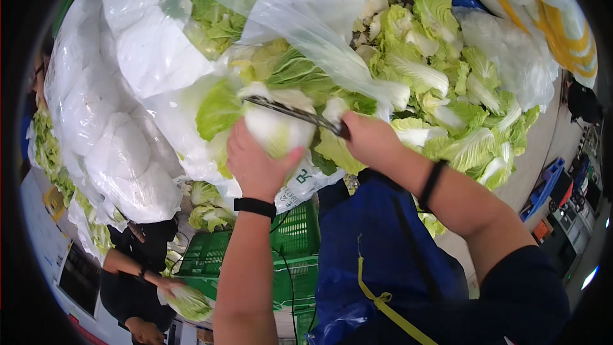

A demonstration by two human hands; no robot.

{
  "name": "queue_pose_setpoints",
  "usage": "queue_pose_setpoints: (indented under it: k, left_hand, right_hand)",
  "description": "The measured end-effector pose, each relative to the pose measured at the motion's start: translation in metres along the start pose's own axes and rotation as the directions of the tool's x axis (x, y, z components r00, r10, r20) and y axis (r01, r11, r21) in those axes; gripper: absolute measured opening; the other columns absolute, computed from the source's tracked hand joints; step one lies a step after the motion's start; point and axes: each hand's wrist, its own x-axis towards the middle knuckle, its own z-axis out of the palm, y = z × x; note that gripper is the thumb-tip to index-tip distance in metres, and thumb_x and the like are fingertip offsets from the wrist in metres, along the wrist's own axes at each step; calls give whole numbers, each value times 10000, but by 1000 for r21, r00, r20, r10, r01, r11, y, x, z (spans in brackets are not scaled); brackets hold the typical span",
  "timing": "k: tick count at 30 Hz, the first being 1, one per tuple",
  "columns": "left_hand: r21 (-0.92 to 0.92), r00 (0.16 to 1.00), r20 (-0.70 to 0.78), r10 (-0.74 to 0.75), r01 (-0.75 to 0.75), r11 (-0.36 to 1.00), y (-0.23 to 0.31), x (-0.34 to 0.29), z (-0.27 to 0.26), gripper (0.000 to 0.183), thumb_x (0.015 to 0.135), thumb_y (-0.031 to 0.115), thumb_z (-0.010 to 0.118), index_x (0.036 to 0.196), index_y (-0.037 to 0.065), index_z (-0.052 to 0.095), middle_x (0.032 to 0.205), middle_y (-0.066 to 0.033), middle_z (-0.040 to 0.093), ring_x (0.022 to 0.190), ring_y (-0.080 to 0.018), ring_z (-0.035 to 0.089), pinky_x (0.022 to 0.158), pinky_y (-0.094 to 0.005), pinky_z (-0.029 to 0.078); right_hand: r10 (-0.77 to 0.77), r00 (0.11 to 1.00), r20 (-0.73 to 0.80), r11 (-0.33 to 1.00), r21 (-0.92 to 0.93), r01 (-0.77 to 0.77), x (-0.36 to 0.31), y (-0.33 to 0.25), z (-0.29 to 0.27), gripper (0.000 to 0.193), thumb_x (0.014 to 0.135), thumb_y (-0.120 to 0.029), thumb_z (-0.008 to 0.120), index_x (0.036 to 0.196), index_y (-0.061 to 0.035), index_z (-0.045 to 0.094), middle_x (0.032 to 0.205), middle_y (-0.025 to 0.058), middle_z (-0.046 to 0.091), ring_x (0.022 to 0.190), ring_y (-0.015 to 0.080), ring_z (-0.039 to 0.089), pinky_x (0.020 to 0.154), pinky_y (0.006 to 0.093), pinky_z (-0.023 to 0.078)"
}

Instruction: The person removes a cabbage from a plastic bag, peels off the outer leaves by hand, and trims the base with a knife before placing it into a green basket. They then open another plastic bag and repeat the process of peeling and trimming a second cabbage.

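Beyond the sleeve [527,297], right fingers [355,133] grip the knife [292,112], left fingers [235,140] the cabbage [278,135], whose rolling could cause a cut.

Cabbage [279,133] in left hand [257,165] blurry, knife handle [344,130] mostly hidden by right hand [370,140]
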Motion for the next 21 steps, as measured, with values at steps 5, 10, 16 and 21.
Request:
queue_pose_setpoints:
  k: [5, 10, 16, 21]
  left_hand:
    - [-186, 982, 75, -175, 186, 965, -34, 2, 1, 1054, 530, 396, 854, 1320, -43, 310, 1266, -224, 433, 1163, -386, 424, 984, -436, 363]
    - [-133, 994, 91, -66, 77, 988, -26, 0, -3, 1047, 525, 393, 856, 1306, -54, 321, 1253, -228, 443, 1159, -375, 430, 975, -436, 366]
    - [-192, 992, 87, -88, 104, 976, -39, -8, 0, 1033, 520, 406, 853, 1292, -48, 339, 1221, -228, 465, 1141, -379, 441, 969, -442, 365]
    - [-153, 1000, 23, -17, 21, 988, -35, -9, 5, 1031, 506, 399, 855, 1287, -41, 346, 1206, -223, 469, 1132, -384, 440, 967, -445, 362]
  right_hand:
    - [-114, 989, 89, 989, -85, 122, 25, -29, -11, 185, 807, -108, 527, 972, -35, 489, 780, 172, 618, 708, 363, 619, 606, 462, 487]
    - [45, 967, 252, 997, -75, -27, 6, -16, -30, 185, 802, -69, 518, 979, -24, 495, 793, 176, 628, 738, 354, 632, 629, 454, 495]
    - [-15, 979, 204, 997, -68, 30, 39, -33, -1, 194, 824, -104, 505, 1000, -23, 498, 812, 185, 637, 774, 356, 636, 641, 459, 494]
    - [-11, 992, 126, 998, -58, 18, 51, -17, 12, 177, 844, -134, 502, 986, -29, 512, 832, 189, 639, 771, 369, 633, 657, 472, 495]
